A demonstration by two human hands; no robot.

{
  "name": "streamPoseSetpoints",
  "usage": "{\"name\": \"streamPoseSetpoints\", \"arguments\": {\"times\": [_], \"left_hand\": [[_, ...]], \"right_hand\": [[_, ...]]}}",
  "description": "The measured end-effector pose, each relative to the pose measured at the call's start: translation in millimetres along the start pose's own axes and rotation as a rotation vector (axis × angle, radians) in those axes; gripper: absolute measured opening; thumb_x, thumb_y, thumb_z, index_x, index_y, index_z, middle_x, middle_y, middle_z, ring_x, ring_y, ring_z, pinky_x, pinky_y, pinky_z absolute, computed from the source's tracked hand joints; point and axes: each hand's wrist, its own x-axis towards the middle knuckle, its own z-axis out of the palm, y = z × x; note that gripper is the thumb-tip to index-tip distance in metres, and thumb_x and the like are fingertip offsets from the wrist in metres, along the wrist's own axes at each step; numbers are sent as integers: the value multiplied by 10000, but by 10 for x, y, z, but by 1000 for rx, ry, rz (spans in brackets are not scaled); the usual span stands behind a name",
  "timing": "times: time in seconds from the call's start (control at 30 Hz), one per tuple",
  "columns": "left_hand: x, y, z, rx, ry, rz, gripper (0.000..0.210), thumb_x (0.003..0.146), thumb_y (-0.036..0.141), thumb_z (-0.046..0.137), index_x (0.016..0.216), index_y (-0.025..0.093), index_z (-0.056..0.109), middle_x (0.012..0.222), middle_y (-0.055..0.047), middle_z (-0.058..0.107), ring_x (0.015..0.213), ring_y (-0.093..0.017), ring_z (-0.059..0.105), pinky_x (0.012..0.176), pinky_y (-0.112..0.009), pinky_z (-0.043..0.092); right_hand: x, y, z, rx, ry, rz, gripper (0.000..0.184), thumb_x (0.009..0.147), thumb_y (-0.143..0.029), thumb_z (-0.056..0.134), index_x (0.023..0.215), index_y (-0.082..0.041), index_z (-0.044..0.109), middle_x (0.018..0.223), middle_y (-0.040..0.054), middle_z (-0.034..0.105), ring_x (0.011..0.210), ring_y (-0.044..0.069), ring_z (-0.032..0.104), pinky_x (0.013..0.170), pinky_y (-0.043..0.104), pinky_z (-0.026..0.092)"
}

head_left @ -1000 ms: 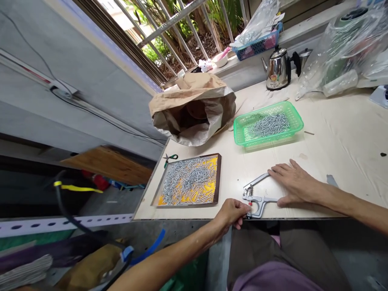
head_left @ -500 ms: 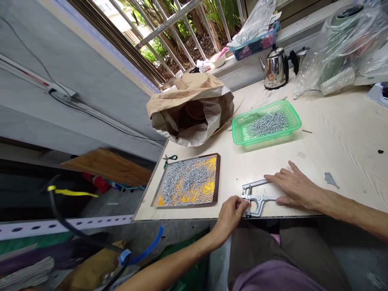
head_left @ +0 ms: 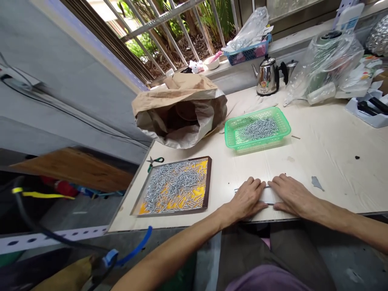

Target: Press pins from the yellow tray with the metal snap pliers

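A silver pair of hand pliers point(head_left: 266, 203) with two long handles lies at the front edge of the table, mostly covered by both hands. My left hand point(head_left: 249, 198) is closed over its head and the near part of its handles. On the right, my right hand point(head_left: 290, 196) grips the handle ends, thumb on the lower one and fingers on the upper. To the left sits a shallow tray point(head_left: 208, 182) with a yellow bottom, spread with many small silver metal pieces point(head_left: 182, 182). Farther back, a green plastic basket point(head_left: 257, 144) holds a heap of similar pieces.
An open brown paper bag point(head_left: 182, 97) stands behind the tray, with green-handled scissors point(head_left: 157, 160) near the tray's corner. A metal kettle point(head_left: 267, 76) and a plastic-wrapped object point(head_left: 324, 64) stand at the back. A grey scrap point(head_left: 317, 183) lies right of my right hand.
My left hand has moved right from the tip of the pliers to over their head and handles, close to my right hand. The camera view has shifted slightly right.
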Motion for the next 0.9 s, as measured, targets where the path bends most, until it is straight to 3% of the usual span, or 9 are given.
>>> {"name": "streamPoseSetpoints", "arguments": {"times": [0.1,0.13,0.23,0.37,0.43,0.5,0.63,0.8,0.9], "left_hand": [[21,23,51,53,6,-8,195,912,315,490,975,135,536,927,-95,567,876,-243,508,751,-377,473],[33,25,70,64,12,-22,170,930,287,452,921,143,541,893,-85,567,862,-233,513,743,-367,473],[64,21,111,77,26,-55,202,948,241,401,839,151,545,834,-68,575,838,-216,530,735,-350,483],[3,96,191,88,140,-109,214,934,280,439,1005,116,557,966,-113,611,902,-242,562,764,-390,511],[-83,203,283,101,264,-127,287,933,243,422,1161,91,509,1155,-170,577,1058,-274,545,864,-429,497],[-174,336,398,95,354,-96,345,926,150,365,1252,87,460,1288,-193,515,1209,-283,478,968,-446,452],[-252,533,575,30,458,-30,365,920,88,301,1236,76,483,1242,-168,572,1217,-253,496,1025,-421,434],[-173,536,584,-71,476,-86,319,939,102,305,1162,100,533,1099,-123,646,1110,-208,576,1040,-418,431],[-154,550,573,-104,453,-77,311,936,108,322,1147,87,551,1077,-133,650,1088,-210,585,1005,-397,459]], "right_hand": [[13,-1,39,24,85,-53,78,794,-161,618,864,-163,583,834,60,596,778,205,513,701,321,402],[23,-3,58,35,108,-71,66,827,-117,552,800,-175,569,800,51,587,752,192,504,687,310,392],[63,-1,84,69,111,-95,236,872,-60,428,705,-193,528,749,39,565,706,175,484,657,295,375],[122,92,-14,99,5,-41,101,800,-173,617,897,-155,593,888,77,591,817,207,506,724,316,410],[156,192,-75,129,-82,-43,446,679,-297,756,1049,-117,587,989,117,590,901,248,507,768,344,426],[200,304,-104,166,-161,-70,574,666,-397,761,1123,-103,576,1026,134,588,926,264,511,777,354,431],[353,463,-74,140,-112,-25,208,876,-277,519,1002,-163,640,945,98,612,861,217,539,743,334,396],[639,342,-160,-69,46,115,184,887,-247,496,834,-189,663,883,82,641,839,226,521,729,365,331],[759,22,-189,-29,34,-108,165,853,-212,562,966,-229,681,1004,83,636,924,229,512,748,355,335]]}}
